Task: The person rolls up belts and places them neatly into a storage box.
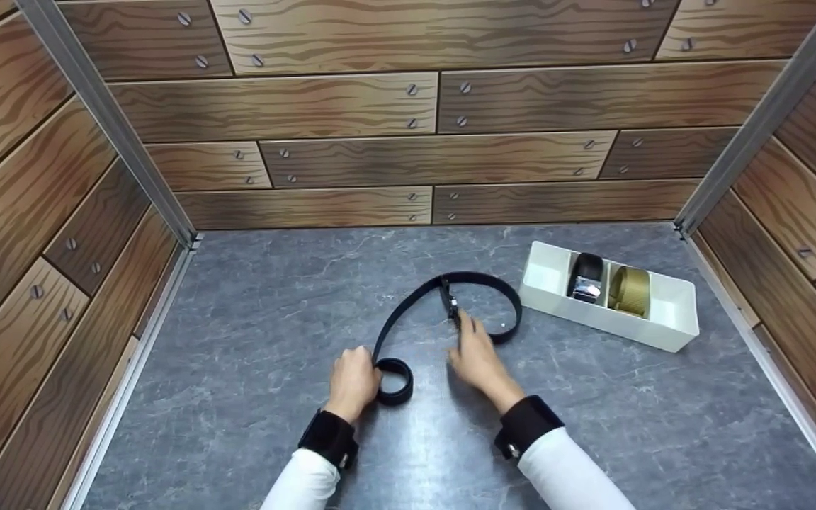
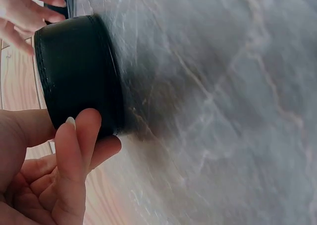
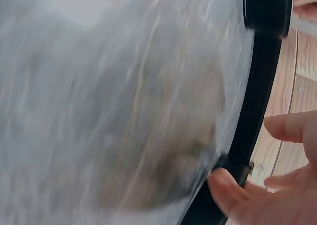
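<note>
A black belt [image 1: 408, 303] stands on edge on the grey floor, curving in a wide loop with one end coiled into a small roll [image 1: 395, 401]. At the side of that roll, my left hand [image 1: 353, 382] pinches the belt between thumb and fingers; the left wrist view shows the rolled strap [image 2: 79, 71] up close. My right hand [image 1: 477, 358] reaches to the buckle end [image 1: 450, 303]. Its outstretched fingers touch the buckle [image 3: 237, 169] in the right wrist view, with the thumb held apart from the strap.
To the right, a white divided box [image 1: 592, 315] holds a rolled black belt [image 1: 585, 273] with a shiny buckle and a rolled olive-yellow strap [image 1: 630, 292]. Wood-patterned walls [image 1: 351, 106] border the floor at the back and both sides.
</note>
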A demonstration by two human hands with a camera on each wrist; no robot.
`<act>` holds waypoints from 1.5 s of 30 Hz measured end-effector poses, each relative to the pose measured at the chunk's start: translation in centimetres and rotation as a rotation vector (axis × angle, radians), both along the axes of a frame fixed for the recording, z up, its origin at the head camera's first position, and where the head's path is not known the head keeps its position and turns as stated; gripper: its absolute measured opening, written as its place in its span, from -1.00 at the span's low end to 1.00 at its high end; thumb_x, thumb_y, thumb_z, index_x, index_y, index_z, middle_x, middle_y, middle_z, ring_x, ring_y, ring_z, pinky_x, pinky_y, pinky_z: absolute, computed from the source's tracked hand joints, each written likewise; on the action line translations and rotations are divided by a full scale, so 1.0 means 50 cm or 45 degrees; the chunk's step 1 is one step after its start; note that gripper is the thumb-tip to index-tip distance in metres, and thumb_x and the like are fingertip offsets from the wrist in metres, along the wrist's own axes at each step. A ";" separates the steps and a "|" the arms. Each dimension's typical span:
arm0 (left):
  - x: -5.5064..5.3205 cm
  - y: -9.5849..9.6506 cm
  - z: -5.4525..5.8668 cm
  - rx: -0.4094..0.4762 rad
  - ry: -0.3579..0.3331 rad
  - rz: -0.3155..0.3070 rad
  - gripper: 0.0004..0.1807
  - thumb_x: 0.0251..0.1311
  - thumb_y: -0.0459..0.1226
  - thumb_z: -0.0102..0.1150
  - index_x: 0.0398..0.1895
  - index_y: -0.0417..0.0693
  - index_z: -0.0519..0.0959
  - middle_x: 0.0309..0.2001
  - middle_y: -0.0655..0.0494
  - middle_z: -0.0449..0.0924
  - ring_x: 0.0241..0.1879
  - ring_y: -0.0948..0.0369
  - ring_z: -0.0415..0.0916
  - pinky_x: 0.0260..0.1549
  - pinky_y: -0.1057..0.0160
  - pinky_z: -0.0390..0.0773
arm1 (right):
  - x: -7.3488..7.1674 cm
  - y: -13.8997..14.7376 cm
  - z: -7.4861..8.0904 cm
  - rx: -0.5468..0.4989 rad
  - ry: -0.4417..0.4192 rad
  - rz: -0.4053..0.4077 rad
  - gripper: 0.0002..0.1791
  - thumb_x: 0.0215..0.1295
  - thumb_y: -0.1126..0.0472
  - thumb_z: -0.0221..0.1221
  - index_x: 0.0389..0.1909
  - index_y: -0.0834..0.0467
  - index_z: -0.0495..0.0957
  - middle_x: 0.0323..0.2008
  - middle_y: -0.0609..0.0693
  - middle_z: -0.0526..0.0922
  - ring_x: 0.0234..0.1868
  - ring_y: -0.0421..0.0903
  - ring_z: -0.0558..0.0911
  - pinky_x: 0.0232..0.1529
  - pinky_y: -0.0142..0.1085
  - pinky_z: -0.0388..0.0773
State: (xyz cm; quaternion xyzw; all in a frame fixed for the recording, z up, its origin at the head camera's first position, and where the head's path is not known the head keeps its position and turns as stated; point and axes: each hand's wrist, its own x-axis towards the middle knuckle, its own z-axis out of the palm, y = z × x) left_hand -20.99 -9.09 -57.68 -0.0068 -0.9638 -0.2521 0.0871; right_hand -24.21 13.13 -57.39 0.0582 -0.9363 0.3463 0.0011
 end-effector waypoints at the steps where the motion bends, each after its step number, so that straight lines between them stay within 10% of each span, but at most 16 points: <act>1: 0.000 -0.002 -0.001 0.006 0.000 0.005 -0.83 -0.14 -0.44 0.27 -0.69 -0.15 0.47 -0.60 -0.13 0.56 -0.51 -0.16 0.60 -0.53 -0.06 0.53 | -0.001 0.007 0.000 0.002 0.001 0.003 -0.18 0.19 0.38 0.24 0.45 0.33 0.10 0.28 0.44 0.27 0.27 0.36 0.34 0.25 0.12 0.28; 13: 0.005 -0.039 0.003 0.052 -0.063 0.092 -0.83 -0.16 -0.41 0.28 -0.69 -0.15 0.47 -0.53 -0.21 0.61 -0.46 -0.20 0.61 -0.51 -0.10 0.52 | -0.013 0.105 0.003 0.084 0.025 0.057 -0.48 -0.03 0.61 0.03 0.02 0.32 0.59 0.02 0.24 0.48 0.09 0.25 0.50 0.18 0.08 0.37; 27: 0.012 -0.070 0.003 0.030 -0.102 0.143 -0.86 -0.13 -0.36 0.28 -0.65 -0.16 0.50 -0.48 -0.23 0.62 -0.44 -0.24 0.60 -0.50 -0.15 0.50 | -0.029 0.207 0.009 0.123 0.131 0.162 -0.68 -0.02 0.63 -0.03 -0.31 0.33 0.60 -0.17 0.20 0.55 -0.07 0.22 0.57 0.07 0.06 0.44; 38: 0.013 -0.053 0.008 0.013 -0.082 0.140 -0.89 -0.14 -0.38 0.28 -0.63 -0.20 0.52 -0.49 -0.25 0.63 -0.47 -0.23 0.60 -0.55 -0.13 0.49 | 0.008 0.123 0.056 0.271 0.140 0.014 -0.49 0.15 0.47 0.12 0.18 0.26 0.51 0.05 0.28 0.47 -0.05 0.28 0.56 -0.04 0.10 0.51; 45: 0.021 -0.025 0.002 0.015 -0.009 0.148 -0.94 -0.17 -0.44 0.24 -0.62 -0.24 0.53 -0.50 -0.27 0.62 -0.49 -0.25 0.59 -0.55 -0.13 0.49 | 0.048 -0.006 0.042 0.063 0.047 0.326 -0.58 0.20 0.44 0.14 0.12 0.37 0.51 -0.31 0.14 0.63 -0.47 -0.08 0.56 -0.32 -0.15 0.59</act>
